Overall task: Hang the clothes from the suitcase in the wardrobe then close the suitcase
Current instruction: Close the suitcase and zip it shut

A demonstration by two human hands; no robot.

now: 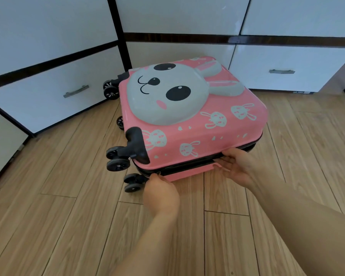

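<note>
A pink hard-shell suitcase [189, 124] with a raised grey bunny face lies flat on the wooden floor, lid down, in front of the white wardrobe [167, 16]. A black zipper seam [187, 166] runs along its near side. My left hand [160, 193] pinches the zipper pull at the seam's left end, near the wheels. My right hand [237, 166] rests with straight fingers against the near side at the seam. No clothes are visible.
Black caster wheels [118, 158] stick out on the suitcase's left side. White wardrobe drawers with metal handles [76, 91] stand behind and to the left; another drawer handle [281, 71] is at the right. Wooden floor surrounds the suitcase.
</note>
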